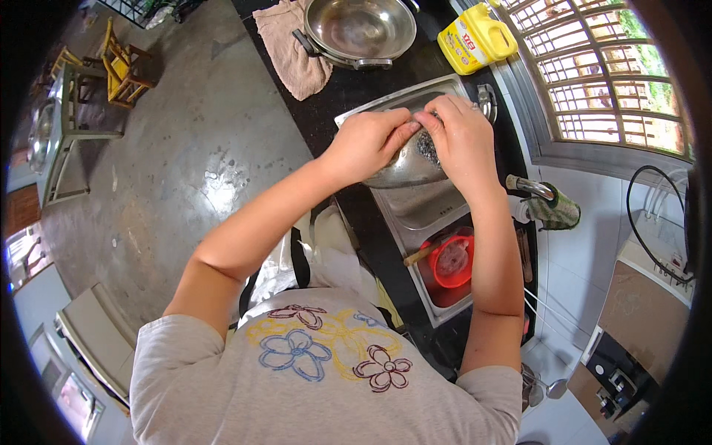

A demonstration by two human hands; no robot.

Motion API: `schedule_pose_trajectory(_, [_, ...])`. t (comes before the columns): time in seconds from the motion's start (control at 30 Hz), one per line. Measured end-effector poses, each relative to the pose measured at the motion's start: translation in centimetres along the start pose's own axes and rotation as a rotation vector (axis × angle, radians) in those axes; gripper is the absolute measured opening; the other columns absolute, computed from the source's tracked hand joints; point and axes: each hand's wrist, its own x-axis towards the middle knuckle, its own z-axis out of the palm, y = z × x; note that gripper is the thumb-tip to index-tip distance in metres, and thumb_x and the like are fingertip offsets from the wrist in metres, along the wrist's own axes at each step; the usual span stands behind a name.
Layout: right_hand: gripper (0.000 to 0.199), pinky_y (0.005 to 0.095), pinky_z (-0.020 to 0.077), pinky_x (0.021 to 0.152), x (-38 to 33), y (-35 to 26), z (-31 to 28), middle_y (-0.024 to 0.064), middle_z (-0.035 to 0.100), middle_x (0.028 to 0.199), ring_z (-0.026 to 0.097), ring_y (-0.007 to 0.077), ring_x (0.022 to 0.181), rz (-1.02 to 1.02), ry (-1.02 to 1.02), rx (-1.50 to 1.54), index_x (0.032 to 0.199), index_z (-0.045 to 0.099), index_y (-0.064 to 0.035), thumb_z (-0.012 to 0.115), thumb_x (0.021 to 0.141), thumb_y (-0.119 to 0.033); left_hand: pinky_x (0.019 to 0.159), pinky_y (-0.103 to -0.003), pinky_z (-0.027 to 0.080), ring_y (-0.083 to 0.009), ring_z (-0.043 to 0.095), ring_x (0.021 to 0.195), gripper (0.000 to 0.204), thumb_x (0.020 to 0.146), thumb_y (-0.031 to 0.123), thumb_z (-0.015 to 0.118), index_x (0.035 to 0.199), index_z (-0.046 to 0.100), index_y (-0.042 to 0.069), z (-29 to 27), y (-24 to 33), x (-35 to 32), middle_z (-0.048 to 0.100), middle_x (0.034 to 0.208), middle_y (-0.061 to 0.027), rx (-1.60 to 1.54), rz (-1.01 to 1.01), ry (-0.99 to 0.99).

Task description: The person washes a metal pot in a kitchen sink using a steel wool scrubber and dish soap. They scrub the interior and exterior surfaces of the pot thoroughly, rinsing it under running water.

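My left hand (374,141) is closed on a shiny, round metal pan (406,172), held tilted over the sink (434,211). Whether this piece is a pan or a lid is hard to tell, because both hands cover much of it. In my right hand (461,141), a dark, speckled steel wool scrubber (428,150) shows below the curled fingers, against the metal. The thumbs of both hands come close together near the pan's upper part.
Beyond the sink sit a large steel pan (360,30), a pinkish cloth (297,52) and a yellow jug (475,41). A faucet (530,187) juts in at right. A red basin (452,259) and wooden handle (423,254) occupy the nearer sink bowl. A barred window (601,74) borders the counter.
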Motion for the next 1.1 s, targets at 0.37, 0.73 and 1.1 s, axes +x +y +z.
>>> schedule_pose_trajectory(0.37, [0.035, 0.0462, 0.0404, 0.102, -2.7, -4.2, 2.5, 0.014, 0.058, 0.125, 0.053, 0.0349, 0.119, -0.017, 0.248, 0.06, 0.118, 0.062, -0.0021, 0.07, 0.086, -0.014, 0.053, -0.031, 0.041, -0.0151, 0.039, 0.054, 0.031, 0.1, 0.028, 0.06, 0.087, 0.068, 0.001, 2.7, 0.1, -0.3, 0.05, 0.061, -0.0155, -0.286, -0.261, 0.45])
schedule_pose_trajectory(0.73, [0.022, 0.0434, 0.0405, 0.095, -3.1, -5.4, 4.0, 0.0111, 0.062, 0.107, 0.057, 0.0293, 0.102, 0.174, 0.34, -0.04, 0.104, 0.067, -0.0062, 0.072, 0.083, -0.011, 0.054, -0.041, 0.042, -0.0386, 0.047, 0.054, 0.051, 0.105, 0.04, 0.047, 0.075, 0.06, 0.001, 4.0, -0.3, -0.4, 0.05, 0.059, -0.0188, -0.152, -0.367, 0.474])
schedule_pose_trajectory(1.1, [0.026, 0.0425, 0.0405, 0.086, -4.4, -2.8, 3.7, 0.007, 0.06, 0.1, 0.055, 0.0275, 0.094, 0.188, 0.468, -0.093, 0.096, 0.061, -0.0065, 0.077, 0.076, -0.007, 0.05, -0.035, 0.039, -0.019, 0.043, 0.048, 0.046, 0.096, 0.041, 0.064, 0.073, 0.065, 0.001, 4.4, 0.0, -1.1, 0.048, 0.053, -0.0111, -0.343, -0.524, 0.397])
